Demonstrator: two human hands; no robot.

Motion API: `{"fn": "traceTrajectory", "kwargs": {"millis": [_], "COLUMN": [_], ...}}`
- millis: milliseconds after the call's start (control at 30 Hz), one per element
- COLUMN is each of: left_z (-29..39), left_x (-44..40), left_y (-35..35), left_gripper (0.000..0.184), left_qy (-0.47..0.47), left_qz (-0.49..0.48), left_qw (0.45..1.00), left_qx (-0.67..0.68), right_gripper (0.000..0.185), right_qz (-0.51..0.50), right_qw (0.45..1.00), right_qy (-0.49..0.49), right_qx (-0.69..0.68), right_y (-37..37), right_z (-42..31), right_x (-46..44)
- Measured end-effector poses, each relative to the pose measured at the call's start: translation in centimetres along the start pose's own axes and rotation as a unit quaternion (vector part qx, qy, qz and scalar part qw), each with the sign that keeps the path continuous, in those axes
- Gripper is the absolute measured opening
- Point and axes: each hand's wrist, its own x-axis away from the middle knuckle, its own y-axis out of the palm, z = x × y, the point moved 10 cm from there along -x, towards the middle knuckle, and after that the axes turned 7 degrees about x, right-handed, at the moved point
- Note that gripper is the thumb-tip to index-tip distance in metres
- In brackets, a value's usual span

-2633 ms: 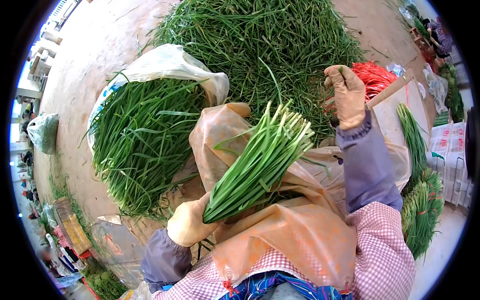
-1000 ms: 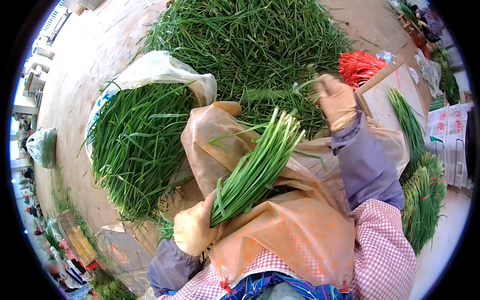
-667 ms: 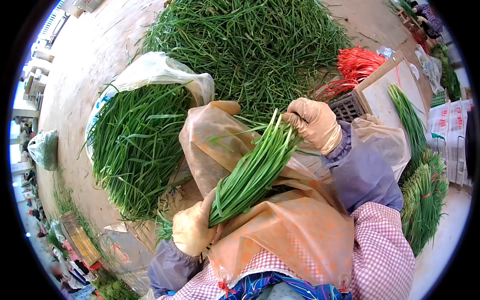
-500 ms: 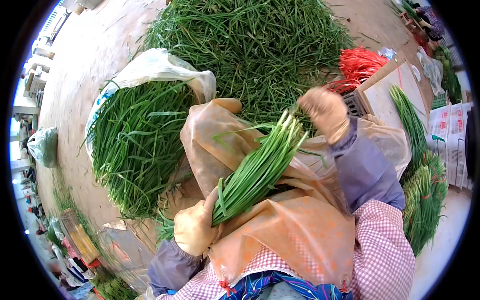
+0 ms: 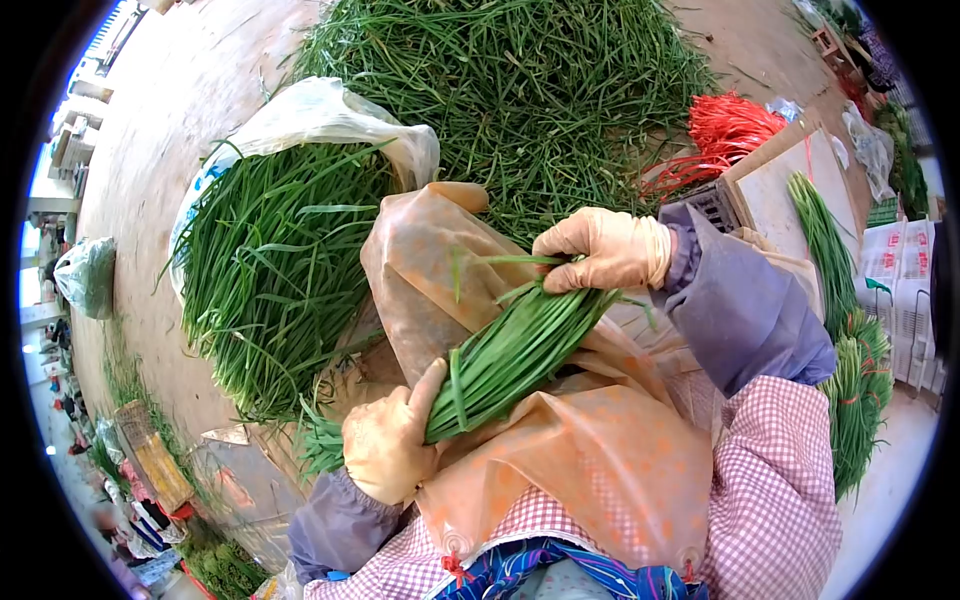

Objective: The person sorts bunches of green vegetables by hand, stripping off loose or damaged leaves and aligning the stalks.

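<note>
Head view: 2 hands [image 5: 606, 250] grip 1 green leafy bunch [image 5: 525, 362].

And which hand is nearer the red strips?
Right. The right hand, at the upper end of the chive bunch, is below and left of the red strips in view; the left hand is farther, at the bunch's lower end.

On the pale brown floor [image 5: 140, 220] at far left sits a bulging translucent plastic bag [image 5: 85, 278], greenish inside. Lower down lies a rectangular brown-and-yellow crate [image 5: 155, 455]. Toward the right edge, a crumpled clear plastic bag [image 5: 868, 150] lies above a small green plastic crate [image 5: 883, 212] and white, red-printed sheeting [image 5: 902, 250].
</note>
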Motion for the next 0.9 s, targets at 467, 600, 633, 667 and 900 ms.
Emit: {"fn": "traceTrajectory", "kwargs": {"millis": [467, 600, 633, 667, 900], "left_z": [-5.4, -5.1, -5.2, -5.2, -5.0], "left_x": [-1.8, -1.0, -1.0, -1.0, -1.2], "left_y": [-1.8, -0.2, -0.2, -0.2, -0.4], "left_gripper": [0.100, 0.098, 0.098, 0.098, 0.099], "left_qy": [0.022, -0.005, -0.008, -0.010, -0.025], "left_qz": [0.167, 0.168, 0.169, 0.168, 0.172], "left_qw": [0.979, 0.982, 0.981, 0.981, 0.983], "left_qx": [-0.114, -0.086, -0.091, -0.097, -0.054], "right_gripper": [0.019, 0.025, 0.025, 0.025, 0.022], "right_qz": [0.381, 0.424, 0.434, 0.490, 0.811], "right_qw": [0.717, 0.709, 0.701, 0.676, 0.481], "right_qy": [-0.162, -0.220, -0.239, -0.199, -0.080], "right_qx": [-0.561, -0.518, -0.513, -0.513, -0.324], "right_y": [-6.0, -12.4, -13.9, -14.9, -16.5], "right_z": [4.2, 6.7, 7.5, 9.3, 15.4], "right_x": [3.0, 8.4, 9.9, 11.3, 22.5]}}
